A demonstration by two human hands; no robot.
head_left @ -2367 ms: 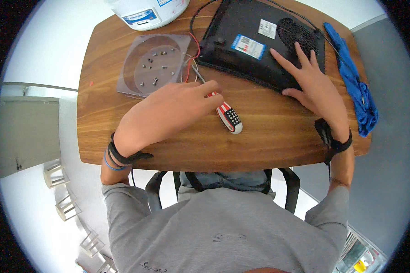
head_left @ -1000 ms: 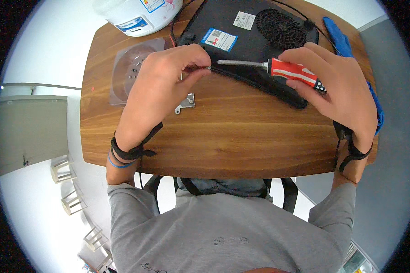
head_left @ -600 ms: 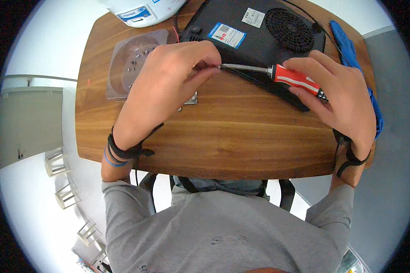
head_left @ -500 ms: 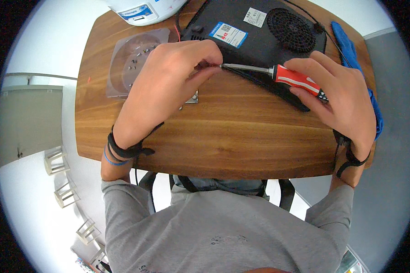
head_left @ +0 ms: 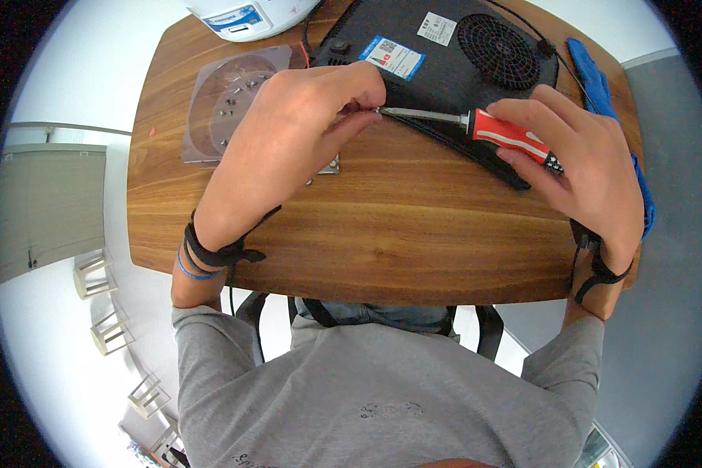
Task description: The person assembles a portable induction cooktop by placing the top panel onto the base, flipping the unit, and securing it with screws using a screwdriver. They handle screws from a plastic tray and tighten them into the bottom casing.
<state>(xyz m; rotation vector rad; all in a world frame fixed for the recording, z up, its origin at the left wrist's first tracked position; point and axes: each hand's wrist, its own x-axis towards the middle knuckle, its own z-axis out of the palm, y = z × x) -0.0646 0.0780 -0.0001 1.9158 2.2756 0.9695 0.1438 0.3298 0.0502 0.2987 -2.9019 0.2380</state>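
My right hand (head_left: 573, 152) is closed round the red handle of a screwdriver (head_left: 507, 134). Its metal shaft points left, and the tip meets the fingertips of my left hand (head_left: 304, 125). Thumb and forefinger of that left hand are pinched at the tip; a tiny bright bit shows there, too small to name. Both hands are in front of a black flat appliance (head_left: 437, 66) with a round fan grille and stickers on its upturned face. A small metal piece (head_left: 331, 165) lies on the table, partly hidden by my left wrist.
Left of my left hand is a clear plastic tray (head_left: 203, 101) with several small screws (head_left: 230, 102) in it. A white rounded appliance (head_left: 249, 19) stands at the back. A blue cloth (head_left: 589, 70) lies along the right edge of the wooden table (head_left: 382, 249). A black cable runs behind the appliance.
Almost nothing differs. The pinch of my left hand and the grip on the screwdriver stay the same, with only a tiny shift at the tip.
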